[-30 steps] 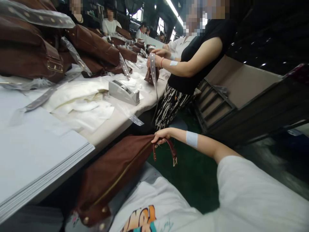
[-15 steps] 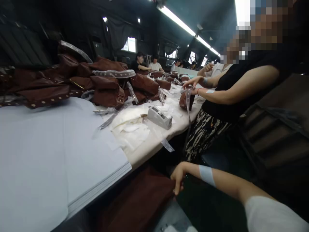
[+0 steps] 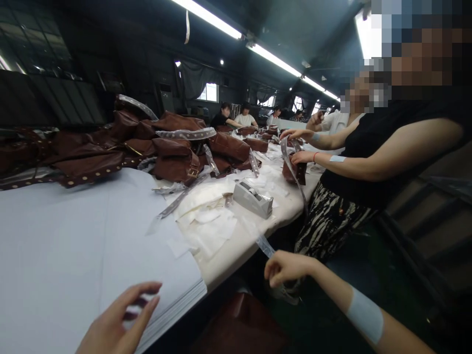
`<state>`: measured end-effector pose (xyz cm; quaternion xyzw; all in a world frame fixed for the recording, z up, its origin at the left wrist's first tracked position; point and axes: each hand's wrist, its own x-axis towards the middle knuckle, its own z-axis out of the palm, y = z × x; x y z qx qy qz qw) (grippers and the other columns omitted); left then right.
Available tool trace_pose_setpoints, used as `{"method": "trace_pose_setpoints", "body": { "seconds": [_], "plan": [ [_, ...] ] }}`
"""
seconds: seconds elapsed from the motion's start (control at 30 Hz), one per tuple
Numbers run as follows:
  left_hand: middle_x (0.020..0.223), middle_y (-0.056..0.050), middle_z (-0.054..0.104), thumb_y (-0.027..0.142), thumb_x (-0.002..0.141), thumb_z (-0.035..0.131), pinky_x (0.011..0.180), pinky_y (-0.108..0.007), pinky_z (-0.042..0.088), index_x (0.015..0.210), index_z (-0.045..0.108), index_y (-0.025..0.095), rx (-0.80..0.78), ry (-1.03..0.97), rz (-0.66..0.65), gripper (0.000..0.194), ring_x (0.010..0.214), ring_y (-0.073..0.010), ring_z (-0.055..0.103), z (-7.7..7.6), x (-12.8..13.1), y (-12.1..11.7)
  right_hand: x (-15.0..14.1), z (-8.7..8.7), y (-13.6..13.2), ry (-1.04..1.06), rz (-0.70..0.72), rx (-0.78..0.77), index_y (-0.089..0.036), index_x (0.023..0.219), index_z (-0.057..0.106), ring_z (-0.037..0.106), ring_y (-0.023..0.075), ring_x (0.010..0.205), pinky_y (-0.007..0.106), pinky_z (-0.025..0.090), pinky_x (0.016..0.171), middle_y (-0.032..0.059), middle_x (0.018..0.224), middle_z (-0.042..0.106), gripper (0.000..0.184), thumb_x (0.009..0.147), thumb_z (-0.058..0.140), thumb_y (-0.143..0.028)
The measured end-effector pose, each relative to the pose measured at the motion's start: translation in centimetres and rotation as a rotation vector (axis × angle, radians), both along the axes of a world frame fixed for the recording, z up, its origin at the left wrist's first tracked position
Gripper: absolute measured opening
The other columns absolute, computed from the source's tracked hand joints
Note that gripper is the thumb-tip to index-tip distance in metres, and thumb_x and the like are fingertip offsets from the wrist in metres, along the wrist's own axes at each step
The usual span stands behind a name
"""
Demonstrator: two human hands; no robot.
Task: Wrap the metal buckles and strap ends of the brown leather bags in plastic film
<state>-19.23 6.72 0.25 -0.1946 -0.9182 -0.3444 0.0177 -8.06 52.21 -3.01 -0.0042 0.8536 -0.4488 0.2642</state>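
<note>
A brown leather bag [image 3: 241,327] sits at six o'clock in the view, below the edge of the worktop [image 3: 228,263] and partly out of sight. It lies between seven and eight o'clock from the right grip [image 3: 289,268], apart from it, and at three o'clock from the left grip [image 3: 112,322]. The right grip is loosely curled, a clear plastic strip [image 3: 264,245] meeting it at ten o'clock; whether it has hold of that, I cannot tell. The left grip is empty, thumb and fingers parted over a stack of white sheets [image 3: 66,255]. From the right grip, a grey tape dispenser [image 3: 253,199] stands at eleven o'clock, heaped brown bags [image 3: 177,162] at ten, and a black-topped co-worker [image 3: 387,142] at two.
</note>
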Motion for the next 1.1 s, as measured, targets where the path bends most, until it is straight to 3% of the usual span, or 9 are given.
{"method": "trace_pose_setpoints", "body": {
  "seconds": [0.07, 0.17, 0.27, 0.43, 0.53, 0.63, 0.9, 1.03, 1.1],
  "plan": [
    [0.105, -0.001, 0.077, 0.065, 0.083, 0.056, 0.075, -0.036, 0.062, 0.107, 0.074, 0.035, -0.047, -0.044, -0.061, 0.043, 0.09, -0.0266, 0.074, 1.3, -5.6, 3.2, -2.5, 2.8, 0.8, 0.398, -0.193, 0.035, -0.017, 0.108, 0.077, 0.074, 0.0222, 0.091, 0.03, 0.058, 0.081, 0.007, 0.1, 0.078, 0.036, 0.079, 0.08, -0.039],
    [0.123, -0.008, 0.072, 0.055, 0.085, 0.049, 0.09, -0.043, 0.058, 0.116, 0.07, 0.027, -0.184, 0.046, -0.128, 0.047, 0.111, -0.0312, 0.069, 3.0, -13.4, 8.7, -6.9, 6.1, 3.0, 0.865, -0.512, 0.376, -0.02, 0.118, 0.072, 0.066, 0.0248, 0.12, 0.037, 0.052, 0.104, 0.01, 0.127, 0.072, 0.037, 0.083, 0.077, -0.028],
    [0.137, -0.011, 0.065, 0.043, 0.09, 0.043, 0.101, -0.05, 0.053, 0.128, 0.065, 0.023, -0.314, 0.175, -0.162, 0.049, 0.123, -0.035, 0.063, 3.2, -18.8, 13.9, -11.0, 7.3, 5.9, 0.867, -0.669, 0.572, -0.019, 0.134, 0.063, 0.05, 0.0267, 0.14, 0.041, 0.038, 0.12, 0.0134, 0.146, 0.06, 0.053, 0.084, 0.077, -0.029],
    [0.165, -0.012, 0.035, 0.039, 0.093, 0.053, 0.122, -0.054, 0.034, 0.152, 0.047, 0.017, -0.502, 0.319, -0.331, 0.064, 0.151, -0.0343, 0.036, 1.4, -23.8, 19.8, -16.4, 6.6, 7.1, 0.604, -0.676, 0.781, -0.011, 0.144, 0.054, 0.066, 0.0372, 0.12, 0.046, 0.05, 0.103, 0.0215, 0.128, 0.07, 0.087, 0.074, 0.085, -0.053],
    [0.172, -0.006, 0.019, 0.034, 0.097, 0.049, 0.12, -0.066, 0.03, 0.16, 0.033, 0.027, -0.62, 0.315, -0.435, 0.065, 0.158, -0.0321, 0.018, 0.1, -26.2, 21.6, -18.9, 6.2, 6.4, 0.473, -0.651, 0.879, -0.011, 0.123, 0.068, 0.071, 0.0387, 0.104, 0.043, 0.053, 0.089, 0.0211, 0.109, 0.076, 0.069, 0.074, 0.084, -0.057],
    [0.172, -0.004, 0.016, 0.02, 0.098, 0.039, 0.119, -0.063, 0.032, 0.162, 0.026, 0.031, -0.634, 0.309, -0.446, 0.066, 0.159, -0.0277, 0.017, -0.7, -28.5, 22.5, -20.9, 6.1, 6.4, 0.419, -0.65, 0.949, -0.014, 0.108, 0.073, 0.071, 0.0358, 0.103, 0.038, 0.052, 0.085, 0.0201, 0.108, 0.076, 0.053, 0.082, 0.076, -0.059],
    [0.172, -0.012, 0.016, 0.031, 0.1, 0.045, 0.118, -0.075, 0.021, 0.161, 0.029, 0.025, -0.488, 0.243, -0.512, 0.064, 0.158, -0.0353, 0.013, -0.5, -29.8, 22.5, -21.9, 6.7, 7.4, 0.55, -0.616, 0.956, -0.012, 0.127, 0.067, 0.062, 0.0371, 0.121, 0.045, 0.047, 0.1, 0.0212, 0.123, 0.071, 0.054, 0.087, 0.077, -0.047],
    [0.166, -0.01, 0.034, 0.04, 0.1, 0.046, 0.121, -0.072, 0.013, 0.149, 0.05, 0.025, -0.378, 0.295, -0.524, 0.052, 0.156, -0.0337, 0.022, 0.9, -27.9, 21.6, -20.0, 5.7, 2.7, 0.736, -0.414, 0.723, -0.02, 0.128, 0.067, 0.063, 0.0238, 0.113, 0.034, 0.048, 0.099, 0.0101, 0.125, 0.07, 0.033, 0.097, 0.067, -0.032],
    [0.155, -0.009, 0.052, 0.04, 0.099, 0.046, 0.122, -0.058, 0.025, 0.133, 0.066, 0.023, -0.345, 0.326, -0.497, 0.043, 0.147, -0.0314, 0.04, 1.4, -26.5, 20.9, -19.2, 4.6, -0.2, 0.682, -0.212, 0.559, -0.019, 0.118, 0.072, 0.066, 0.0197, 0.094, 0.031, 0.05, 0.088, 0.0077, 0.114, 0.073, 0.028, 0.093, 0.072, -0.031]
  ]
}}
